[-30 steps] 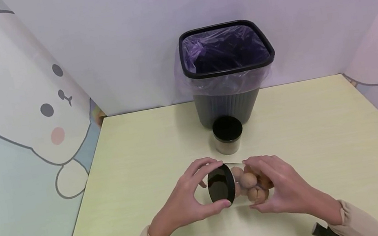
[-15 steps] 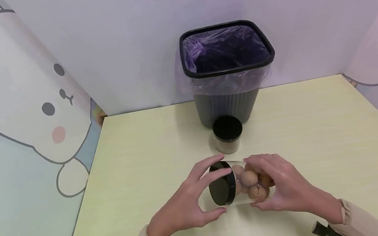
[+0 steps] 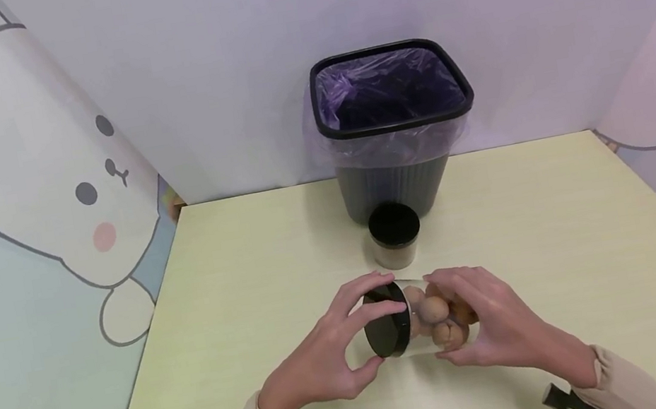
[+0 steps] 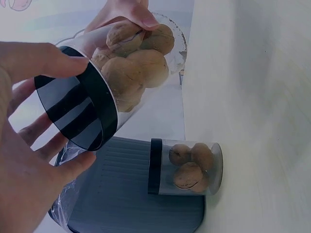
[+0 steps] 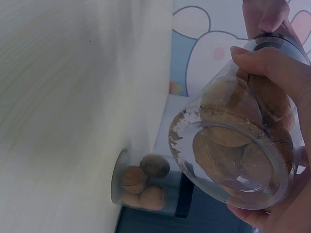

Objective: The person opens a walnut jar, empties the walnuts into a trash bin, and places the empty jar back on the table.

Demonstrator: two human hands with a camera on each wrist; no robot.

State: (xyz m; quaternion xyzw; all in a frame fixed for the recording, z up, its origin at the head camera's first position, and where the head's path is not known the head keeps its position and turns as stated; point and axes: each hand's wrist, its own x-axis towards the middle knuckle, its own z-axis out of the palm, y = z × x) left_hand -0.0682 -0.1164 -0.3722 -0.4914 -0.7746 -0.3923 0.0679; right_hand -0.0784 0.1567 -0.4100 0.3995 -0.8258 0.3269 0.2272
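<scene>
My right hand (image 3: 501,320) grips the bottom end of a clear jar (image 5: 187,165) lying sideways in the air over the table. Thumb and fingers wrap its wall from opposite sides. Several walnuts (image 3: 433,309) fill the jar. Its black lid (image 3: 386,335) points left, with my left hand (image 3: 322,352) curled round the rim. In the left wrist view the thumb lies across the top edge of the lid (image 4: 77,104), fingers spread on the far side. The lid sits on the jar mouth. Behind the held jar stands a second, shorter jar (image 3: 397,256) with a black lid and walnuts (image 4: 187,174) inside.
A grey bin (image 3: 392,187) with a black rim and a purple plastic liner stands at the back, right behind the short jar. The pale yellow table (image 3: 248,267) ends at a white wall behind, with cartoon-printed panels (image 3: 19,246) at the sides.
My left fingers have shifted over the lid: the fingertips reach farther right across its edge and the thumb has slid left along the lower rim. The right hand and jar stay nearly in place.
</scene>
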